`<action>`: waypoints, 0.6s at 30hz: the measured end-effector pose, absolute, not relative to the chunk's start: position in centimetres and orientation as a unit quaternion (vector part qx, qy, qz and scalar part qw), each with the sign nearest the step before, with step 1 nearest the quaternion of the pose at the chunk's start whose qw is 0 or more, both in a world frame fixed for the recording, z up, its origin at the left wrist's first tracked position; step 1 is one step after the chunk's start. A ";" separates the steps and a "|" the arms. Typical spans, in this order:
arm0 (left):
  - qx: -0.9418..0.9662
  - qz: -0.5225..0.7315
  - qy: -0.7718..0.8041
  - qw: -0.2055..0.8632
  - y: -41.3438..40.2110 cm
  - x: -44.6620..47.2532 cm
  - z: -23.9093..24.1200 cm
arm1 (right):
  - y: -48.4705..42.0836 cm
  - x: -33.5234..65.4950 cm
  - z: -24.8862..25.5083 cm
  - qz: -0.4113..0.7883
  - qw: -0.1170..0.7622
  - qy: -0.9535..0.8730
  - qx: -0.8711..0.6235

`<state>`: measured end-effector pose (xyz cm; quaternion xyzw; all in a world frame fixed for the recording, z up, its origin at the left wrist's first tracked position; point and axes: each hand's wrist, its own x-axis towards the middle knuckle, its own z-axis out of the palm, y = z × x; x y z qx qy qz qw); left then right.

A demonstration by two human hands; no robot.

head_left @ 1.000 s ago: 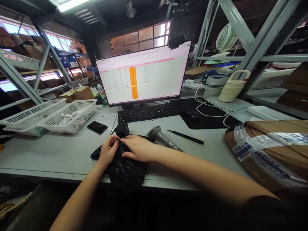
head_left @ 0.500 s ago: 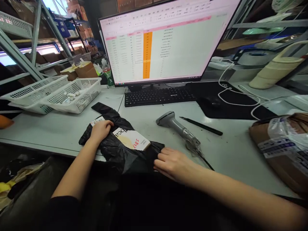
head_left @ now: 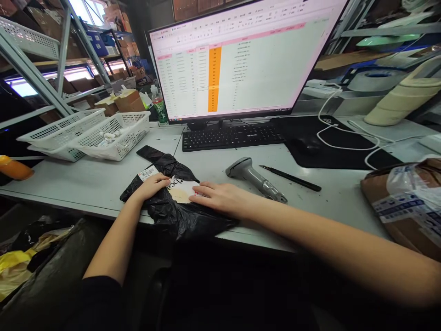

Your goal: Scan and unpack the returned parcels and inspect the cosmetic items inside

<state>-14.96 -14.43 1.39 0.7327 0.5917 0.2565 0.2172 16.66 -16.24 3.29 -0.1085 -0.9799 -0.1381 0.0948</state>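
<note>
A crumpled black plastic bag (head_left: 179, 216) lies at the near edge of the grey table (head_left: 86, 184). A cream box (head_left: 179, 189) with printed letters pokes out of it. My left hand (head_left: 151, 185) rests on the bag's left part beside a white barcode label (head_left: 147, 173), fingers curled over the plastic and the box's left edge. My right hand (head_left: 218, 196) lies on the box's right end, fingers stretched toward the left and pressing it. A grey barcode scanner (head_left: 255, 178) lies just right of the hands.
A monitor (head_left: 241, 59) with a spreadsheet stands behind a black keyboard (head_left: 232, 136). A black pen (head_left: 291, 178) lies beside the scanner. White mesh baskets (head_left: 103, 135) sit at the left, a taped brown parcel (head_left: 406, 202) at the right. A black phone (head_left: 146, 151) lies behind the bag.
My right hand has moved from the bag's lower right edge up and left onto the box. The left hand stays on the bag. The box is more covered now.
</note>
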 end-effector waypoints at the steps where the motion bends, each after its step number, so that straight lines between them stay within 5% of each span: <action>1: 0.735 0.259 0.585 0.224 -14.6 -14.7 1.4 | -16.1 16.4 3.3 -0.149 0.109 -0.978 -0.096; 13: 0.739 0.332 0.559 0.178 -15.0 -15.6 0.9 | -13.4 20.3 11.3 -0.003 0.367 -0.863 -0.347; 18: 0.740 0.322 0.576 0.125 -14.8 -13.9 0.5 | -14.4 22.7 13.8 0.197 0.551 -0.709 -0.394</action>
